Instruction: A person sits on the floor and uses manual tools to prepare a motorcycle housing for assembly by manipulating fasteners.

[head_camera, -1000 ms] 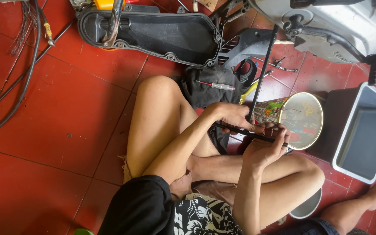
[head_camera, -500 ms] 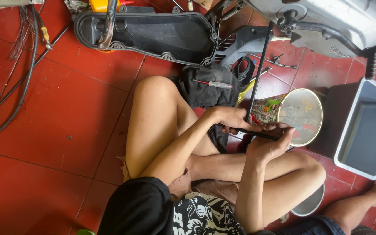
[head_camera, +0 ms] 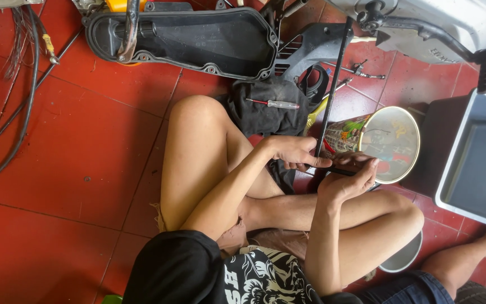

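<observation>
— Where's the rod (head_camera: 333, 84)?

— In front of my knees. Its long axis runs from my hands up and slightly right, toward the far engine (head_camera: 451, 28).

— Your hands?

— My left hand (head_camera: 293, 152) pinches its near end; my right hand (head_camera: 344, 180) curls around a short dark tool, beside the tin (head_camera: 392, 143).

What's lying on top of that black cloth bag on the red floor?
A slim screwdriver with a red and clear handle lies on the black cloth bag. Anything beneath the bag is covered, and its lower edge is hidden behind the left hand.
</observation>
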